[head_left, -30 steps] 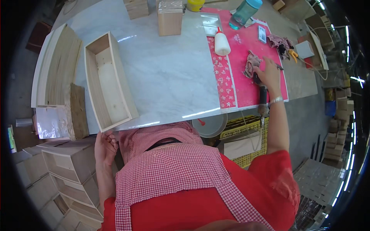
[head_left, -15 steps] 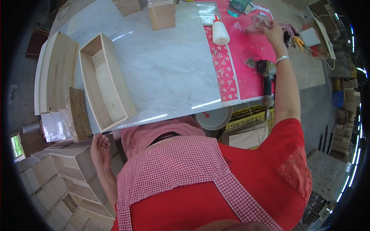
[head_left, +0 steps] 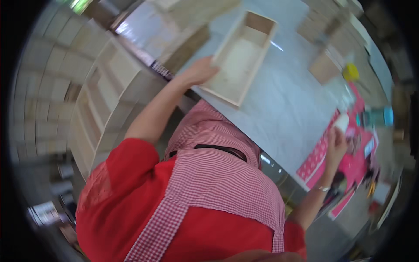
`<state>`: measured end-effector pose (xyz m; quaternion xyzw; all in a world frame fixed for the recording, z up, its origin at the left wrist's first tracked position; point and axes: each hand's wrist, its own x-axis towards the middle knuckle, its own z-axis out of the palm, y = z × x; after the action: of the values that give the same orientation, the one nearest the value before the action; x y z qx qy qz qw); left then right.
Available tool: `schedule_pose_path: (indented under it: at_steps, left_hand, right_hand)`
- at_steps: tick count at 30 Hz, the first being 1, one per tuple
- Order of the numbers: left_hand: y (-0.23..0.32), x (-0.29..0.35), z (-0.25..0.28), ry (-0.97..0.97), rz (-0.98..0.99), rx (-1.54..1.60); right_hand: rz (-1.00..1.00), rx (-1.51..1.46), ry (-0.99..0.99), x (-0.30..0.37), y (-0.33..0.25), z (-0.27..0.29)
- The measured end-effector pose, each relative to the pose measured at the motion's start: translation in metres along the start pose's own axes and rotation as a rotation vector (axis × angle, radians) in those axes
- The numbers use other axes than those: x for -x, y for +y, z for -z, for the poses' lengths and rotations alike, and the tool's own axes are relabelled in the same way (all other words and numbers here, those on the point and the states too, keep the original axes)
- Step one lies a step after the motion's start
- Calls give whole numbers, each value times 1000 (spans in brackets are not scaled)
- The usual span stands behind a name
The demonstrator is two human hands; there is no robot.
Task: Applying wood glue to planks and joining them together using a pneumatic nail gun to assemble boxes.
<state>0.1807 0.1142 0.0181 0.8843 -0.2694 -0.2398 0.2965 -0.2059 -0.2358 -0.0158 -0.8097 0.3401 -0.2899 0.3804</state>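
An open-topped, long wooden box [head_left: 238, 61] of pale wood lies on the grey marbled tabletop. My left hand [head_left: 201, 71] is closed over the box's near left side, its fingers at the rim. On the right, my right hand [head_left: 337, 142] is raised over the pink mat [head_left: 316, 161], fingers drawn together. A white bottle [head_left: 342, 122] shows just beyond those fingertips. Motion blur hides whether they touch it or hold anything. A crumpled greyish cloth [head_left: 354, 142] seems to lie beside this hand.
Wooden boards [head_left: 185, 48] are stacked left of the box. Wooden blocks [head_left: 325, 65] stand at the far right, near a yellow round object [head_left: 350, 72]. A teal bottle [head_left: 375, 117] lies beyond my right hand. Stacked wooden boxes [head_left: 100, 96] fill the left side.
The view has turned. My left hand has come up from below the table edge onto the box. My right hand has left the crumpled cloth and moved to the white bottle.
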Motion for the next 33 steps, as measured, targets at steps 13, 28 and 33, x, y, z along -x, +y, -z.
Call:
schedule_pose_path:
  at_steps: [13, 28, 33]
  left_hand:
    - [-11, 156, 4, 532, -180, 547]
    - [-138, 484, 142, 1654, 39, 1026]
    - [-198, 680, 140, 1807, 231, 1085]
  right_hand:
    - [313, -508, -745, 88, -234, -193]
    - [814, -429, -968, 87, -295, -239]
    - [632, -430, -1014, 81, -264, -256]
